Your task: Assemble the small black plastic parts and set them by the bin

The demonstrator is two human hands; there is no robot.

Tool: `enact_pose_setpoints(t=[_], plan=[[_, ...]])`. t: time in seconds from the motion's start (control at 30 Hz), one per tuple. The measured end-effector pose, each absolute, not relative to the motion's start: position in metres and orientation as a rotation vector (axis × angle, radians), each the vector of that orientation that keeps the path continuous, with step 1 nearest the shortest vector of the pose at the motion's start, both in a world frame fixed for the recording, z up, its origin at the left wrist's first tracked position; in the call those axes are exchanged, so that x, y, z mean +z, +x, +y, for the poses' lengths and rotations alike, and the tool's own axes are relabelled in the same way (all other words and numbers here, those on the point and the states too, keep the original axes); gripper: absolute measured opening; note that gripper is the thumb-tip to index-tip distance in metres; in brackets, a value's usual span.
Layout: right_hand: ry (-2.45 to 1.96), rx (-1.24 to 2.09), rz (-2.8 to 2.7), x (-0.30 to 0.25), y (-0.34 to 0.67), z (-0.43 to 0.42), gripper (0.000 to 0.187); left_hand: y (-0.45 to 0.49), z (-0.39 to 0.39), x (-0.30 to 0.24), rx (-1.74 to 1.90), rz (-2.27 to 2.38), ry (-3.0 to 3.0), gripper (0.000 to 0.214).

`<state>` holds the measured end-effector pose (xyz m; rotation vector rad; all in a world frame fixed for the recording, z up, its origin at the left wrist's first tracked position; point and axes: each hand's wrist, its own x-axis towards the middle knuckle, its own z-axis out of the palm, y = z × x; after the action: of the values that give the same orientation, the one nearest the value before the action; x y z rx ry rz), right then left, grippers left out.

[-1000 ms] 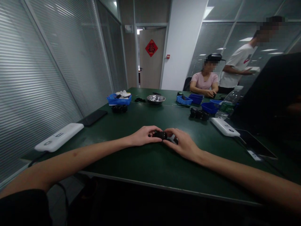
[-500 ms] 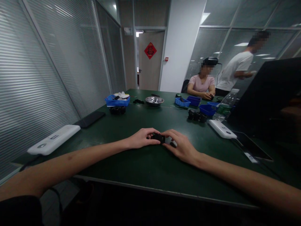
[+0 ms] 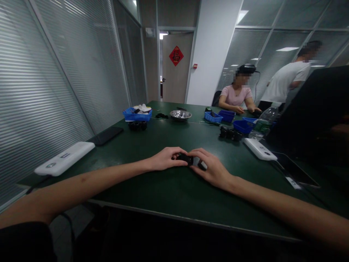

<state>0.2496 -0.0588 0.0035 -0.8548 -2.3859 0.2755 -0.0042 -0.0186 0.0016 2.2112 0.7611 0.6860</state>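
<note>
My left hand [image 3: 165, 159] and my right hand [image 3: 211, 167] meet at the middle of a dark green table [image 3: 174, 189]. Between them they pinch a small black part [image 3: 185, 158], fingers of both hands curled round its ends. A second small dark piece [image 3: 202, 166] shows under my right fingers. Both forearms stretch out flat over the table's near edge.
A white power bank [image 3: 64, 159] and a black phone [image 3: 106, 135] lie at left, another white power bank [image 3: 259, 149] and a tablet [image 3: 296, 169] at right. Blue bins [image 3: 137, 115], a metal bowl [image 3: 180, 115], black parts [image 3: 230, 133] and a water bottle [image 3: 264, 123] stand farther back. Two people are at the far end.
My hands have stayed together on the black part, with only slight finger shifts. The standing person in white has turned and moved a little to the right.
</note>
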Motion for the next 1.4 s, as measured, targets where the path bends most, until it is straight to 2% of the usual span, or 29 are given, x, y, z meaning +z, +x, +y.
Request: enact_pose_setpoints(t=[0.13,0.37,0.67,1.4], plan=[[-0.952,0.326,-2.342,0.0040,0.2500,-0.0586,0.036,-0.0045,-0.0187,0.0019,0.675,0.772,2.188,0.045],[-0.756,0.291,-2.388,0.0040,0.2487,-0.0578,0.036,-0.0032,-0.0210,0.0050,0.660,0.738,2.253,0.042],[-0.873,0.319,-2.354,0.0022,0.2495,-0.0571,0.030,-0.0033,-0.0204,0.0038,0.665,0.761,2.224,0.045],[-0.765,0.300,-2.399,0.0033,0.2482,-0.0599,0.034,-0.0029,-0.0230,0.0081,0.663,0.756,2.260,0.044]])
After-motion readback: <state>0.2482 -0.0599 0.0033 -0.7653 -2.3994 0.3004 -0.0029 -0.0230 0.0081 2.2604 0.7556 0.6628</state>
